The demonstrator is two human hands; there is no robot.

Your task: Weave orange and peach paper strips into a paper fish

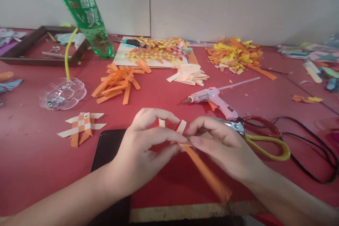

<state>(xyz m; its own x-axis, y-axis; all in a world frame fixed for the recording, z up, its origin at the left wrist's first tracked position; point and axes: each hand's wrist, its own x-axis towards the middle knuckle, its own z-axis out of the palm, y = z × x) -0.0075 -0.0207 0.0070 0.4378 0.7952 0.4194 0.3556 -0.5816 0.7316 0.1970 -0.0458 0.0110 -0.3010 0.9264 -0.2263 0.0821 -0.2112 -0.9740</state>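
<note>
Near the table's front edge my left hand (pixel 153 141) and my right hand (pixel 217 141) meet, fingertips pinched on folded paper strips. A long orange paper strip (pixel 202 167) hangs down from between them toward the right, its lower end blurred. Short cream strip ends (pixel 181 126) poke up behind the fingers. How the strips are joined is hidden by my fingertips. To the left lies a woven orange and cream paper fish (pixel 84 125). Beyond my hands are a pile of orange strips (pixel 119 81) and a pile of cream strips (pixel 188 74).
A pink glue gun (pixel 212 97) lies behind my right hand, with scissors (pixel 265 143) and a black cord (pixel 315 141) beside it. A dark phone-like slab (pixel 109 148) is under my left arm. Farther back stand a green bottle (pixel 88 17), a brown frame (pixel 21 47) and yellow-orange scraps (pixel 235 54).
</note>
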